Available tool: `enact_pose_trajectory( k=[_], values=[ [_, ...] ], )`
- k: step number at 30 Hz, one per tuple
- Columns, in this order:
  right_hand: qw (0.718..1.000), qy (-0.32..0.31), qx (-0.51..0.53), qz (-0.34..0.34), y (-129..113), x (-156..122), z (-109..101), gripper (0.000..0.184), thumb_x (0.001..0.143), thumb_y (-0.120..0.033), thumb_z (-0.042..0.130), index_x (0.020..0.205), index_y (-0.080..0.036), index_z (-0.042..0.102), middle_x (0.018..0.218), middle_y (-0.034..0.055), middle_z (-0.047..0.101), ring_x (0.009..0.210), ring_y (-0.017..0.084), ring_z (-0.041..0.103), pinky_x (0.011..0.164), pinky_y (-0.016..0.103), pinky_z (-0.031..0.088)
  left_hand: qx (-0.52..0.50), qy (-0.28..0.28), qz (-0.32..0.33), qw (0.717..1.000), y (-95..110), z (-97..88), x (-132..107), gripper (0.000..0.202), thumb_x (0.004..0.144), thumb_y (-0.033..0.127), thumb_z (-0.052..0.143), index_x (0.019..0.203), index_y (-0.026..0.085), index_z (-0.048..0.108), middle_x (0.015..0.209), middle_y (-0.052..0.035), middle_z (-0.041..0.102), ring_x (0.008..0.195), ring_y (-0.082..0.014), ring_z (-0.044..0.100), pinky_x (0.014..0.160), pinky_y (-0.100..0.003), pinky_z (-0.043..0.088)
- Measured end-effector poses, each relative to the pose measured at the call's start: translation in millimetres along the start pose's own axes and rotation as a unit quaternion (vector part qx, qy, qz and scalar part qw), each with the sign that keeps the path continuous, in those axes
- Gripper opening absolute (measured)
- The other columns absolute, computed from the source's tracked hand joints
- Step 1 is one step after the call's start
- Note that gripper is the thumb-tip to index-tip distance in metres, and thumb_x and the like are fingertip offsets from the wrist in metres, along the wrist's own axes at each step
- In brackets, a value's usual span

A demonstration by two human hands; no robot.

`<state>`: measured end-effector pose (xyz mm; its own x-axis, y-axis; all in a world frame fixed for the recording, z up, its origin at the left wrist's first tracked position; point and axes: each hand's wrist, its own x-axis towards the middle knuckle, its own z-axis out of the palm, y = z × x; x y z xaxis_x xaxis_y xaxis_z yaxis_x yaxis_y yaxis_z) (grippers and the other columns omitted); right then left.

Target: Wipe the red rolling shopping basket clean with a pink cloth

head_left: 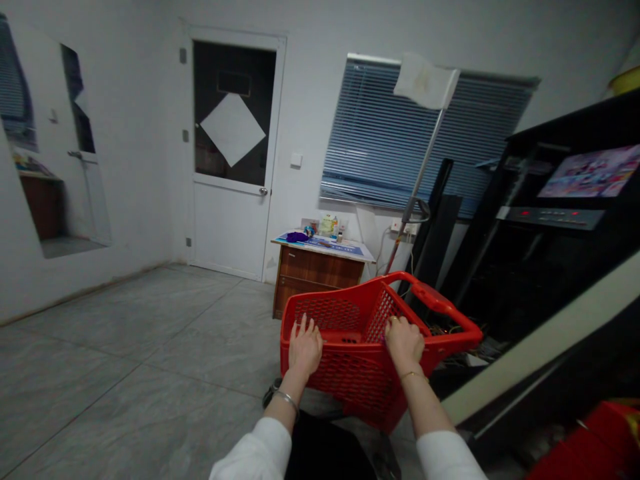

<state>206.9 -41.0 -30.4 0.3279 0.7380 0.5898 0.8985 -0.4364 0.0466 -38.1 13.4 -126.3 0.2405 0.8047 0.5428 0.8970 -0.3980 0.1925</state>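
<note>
A red plastic shopping cart [355, 380] stands side-on in front of me, its handle toward the right. My left hand [306, 345] rests at the near rim toward the left end, fingers stretched out over the basket. Further right, my right hand [403, 341] is closed over the same rim, fingers curled to the inside near the basket's back panel. The basket's floor is partly visible between my hands; no goods can be made out in it.
Behind the cart is a brown wooden cabinet [320, 270] with small items on top. A metal pole [425, 157] with a white flag leans by the window blinds [370, 133]. Black equipment with a lit screen [590, 173] stands right. A white door [227, 230] is at the back.
</note>
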Motion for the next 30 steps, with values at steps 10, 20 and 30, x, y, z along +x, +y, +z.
enact_pose_trajectory(
  k=[10,20,30],
  values=[
    [0.987,0.007,0.08,-0.139,-102.0,-59.4,-2.3,0.039,0.093,-0.05,0.05,0.093,-0.018,0.071,0.094,0.0112,0.065,0.089,0.022,0.057,0.073,0.031,0.039,0.016,0.011,-0.004,1.0,2.4,-8.8,-4.4,0.044,0.097,0.027,0.032,0.124,0.018,0.066,0.14,-0.0082,0.058,0.144,-0.0278,0.033,0.117,-0.052,0.026],
    [0.994,0.004,0.029,-0.103,4.6,-6.4,9.1,0.034,0.097,-0.034,0.044,0.091,-0.019,0.074,0.094,0.0075,0.069,0.084,0.018,0.059,0.071,0.028,0.036,0.004,0.001,0.0,1.0,-2.0,-3.5,-2.5,0.043,0.096,0.026,0.034,0.126,0.019,0.065,0.143,-0.0069,0.055,0.145,-0.0275,0.031,0.118,-0.051,0.025],
    [0.984,0.026,0.091,-0.154,-102.4,-59.6,8.9,0.032,0.098,-0.029,0.043,0.089,-0.021,0.073,0.089,0.0066,0.067,0.085,0.019,0.057,0.075,0.03,0.037,0.01,0.019,-0.012,1.0,5.1,-3.9,-4.6,0.044,0.097,0.026,0.032,0.125,0.018,0.065,0.141,-0.0085,0.057,0.144,-0.0273,0.034,0.118,-0.052,0.025]
  ],
)
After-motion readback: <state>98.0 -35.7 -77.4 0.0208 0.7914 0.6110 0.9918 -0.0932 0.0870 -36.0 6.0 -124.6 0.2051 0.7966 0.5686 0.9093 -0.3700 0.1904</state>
